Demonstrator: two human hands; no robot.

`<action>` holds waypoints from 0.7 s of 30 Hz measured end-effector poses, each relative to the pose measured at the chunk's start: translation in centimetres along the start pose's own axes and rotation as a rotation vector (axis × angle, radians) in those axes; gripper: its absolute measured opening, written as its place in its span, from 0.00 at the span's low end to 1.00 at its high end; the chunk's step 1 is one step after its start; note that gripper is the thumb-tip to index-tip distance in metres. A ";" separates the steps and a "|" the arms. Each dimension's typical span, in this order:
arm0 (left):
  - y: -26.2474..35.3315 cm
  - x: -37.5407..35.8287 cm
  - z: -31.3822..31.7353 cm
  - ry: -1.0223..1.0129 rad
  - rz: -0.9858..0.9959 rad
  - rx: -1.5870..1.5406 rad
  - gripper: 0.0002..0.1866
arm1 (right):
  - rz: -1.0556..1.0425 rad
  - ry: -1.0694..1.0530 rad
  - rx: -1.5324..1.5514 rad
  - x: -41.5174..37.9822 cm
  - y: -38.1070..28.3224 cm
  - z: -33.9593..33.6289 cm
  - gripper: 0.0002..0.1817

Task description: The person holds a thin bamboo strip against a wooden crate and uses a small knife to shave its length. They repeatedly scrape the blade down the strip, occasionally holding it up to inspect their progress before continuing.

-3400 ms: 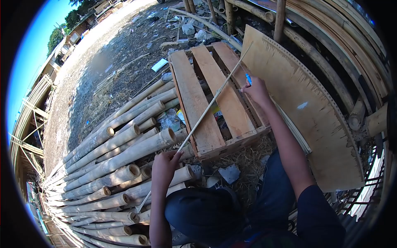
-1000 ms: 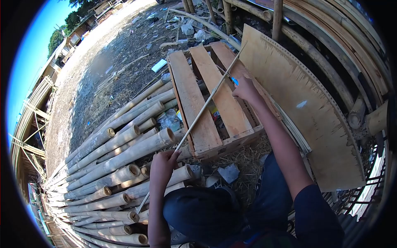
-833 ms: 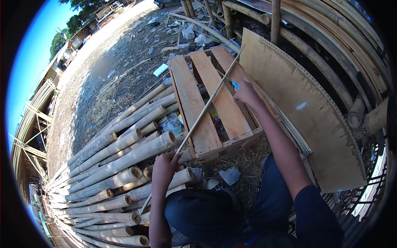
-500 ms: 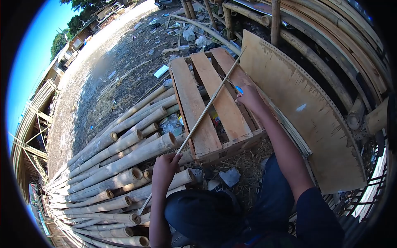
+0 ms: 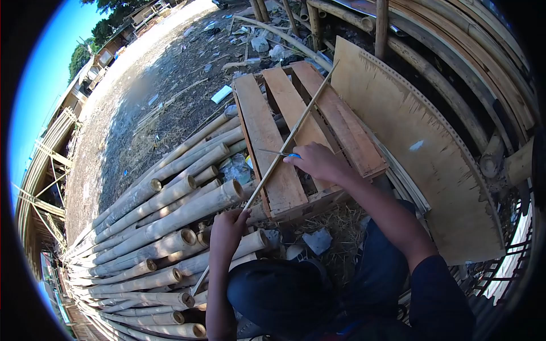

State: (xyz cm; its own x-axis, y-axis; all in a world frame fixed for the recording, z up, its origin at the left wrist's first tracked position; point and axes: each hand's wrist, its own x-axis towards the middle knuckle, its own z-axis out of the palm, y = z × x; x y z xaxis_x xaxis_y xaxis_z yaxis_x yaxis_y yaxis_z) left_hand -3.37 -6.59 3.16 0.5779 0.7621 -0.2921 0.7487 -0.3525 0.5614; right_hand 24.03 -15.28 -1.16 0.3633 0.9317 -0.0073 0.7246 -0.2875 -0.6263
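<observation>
Now the left hand [image 5: 227,227] grips the near part of a thin bamboo strip [image 5: 290,136], which slants up across the wooden pallet [image 5: 267,136] toward the plywood sheet [image 5: 409,131]. Midway along it, the right hand [image 5: 318,162] holds a blue-handled knife [image 5: 278,153], blade against the strip, beside the stacked bamboo poles [image 5: 165,227].

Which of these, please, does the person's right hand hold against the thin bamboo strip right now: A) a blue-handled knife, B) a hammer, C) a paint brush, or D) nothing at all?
A: the right hand holds a blue-handled knife with its blade across the thin bamboo strip, over the wooden pallet, while the left hand holds the strip's lower part.
</observation>
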 end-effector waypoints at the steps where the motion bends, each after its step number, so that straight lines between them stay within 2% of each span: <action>1: 0.0 0.0 0.0 0.008 0.011 0.010 0.21 | 0.000 -0.002 0.000 -0.2 -0.2 0.4 0.29; 4: 0.0 -0.1 0.0 0.016 0.026 0.036 0.21 | -0.047 0.060 0.006 -0.5 -0.7 0.6 0.30; 9: 0.5 -0.4 0.0 0.056 0.059 0.128 0.20 | 0.048 0.058 -0.059 0.4 0.2 -0.4 0.31; 13: 0.7 -0.8 0.7 0.193 0.156 0.301 0.18 | 0.057 0.015 -0.085 0.1 0.1 -0.5 0.32; 19: 0.7 -1.0 0.8 0.310 0.228 0.389 0.18 | 0.019 0.128 -0.226 -0.1 0.3 -0.1 0.31; 21: 0.7 -1.0 0.7 0.333 0.237 0.395 0.17 | 0.177 0.208 -0.298 0.1 0.8 -1.0 0.30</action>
State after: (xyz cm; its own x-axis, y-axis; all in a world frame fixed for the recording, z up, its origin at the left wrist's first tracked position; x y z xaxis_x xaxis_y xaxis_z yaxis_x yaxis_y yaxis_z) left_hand -3.20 -7.97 3.31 0.6593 0.7448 0.1029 0.7125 -0.6626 0.2311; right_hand 25.26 -15.63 -0.84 0.5863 0.8059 0.0821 0.7672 -0.5197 -0.3759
